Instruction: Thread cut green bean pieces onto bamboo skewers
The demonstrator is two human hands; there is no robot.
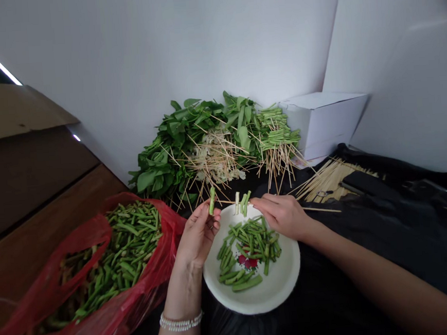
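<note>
Black-draped worktop (373, 248), white plate (289, 270) of cut beans (249, 250).
Left fingers (212, 213) pinch bean piece (212, 201); right hand (281, 215) clamps level skewer (226, 202), tip toward it.

Bright, even indoor lt, soft shadows, wide-angle warp at frame edges

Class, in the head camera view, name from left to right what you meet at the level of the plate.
Red plastic bag of green beans, white plate of cut beans, loose wooden skewers
</note>
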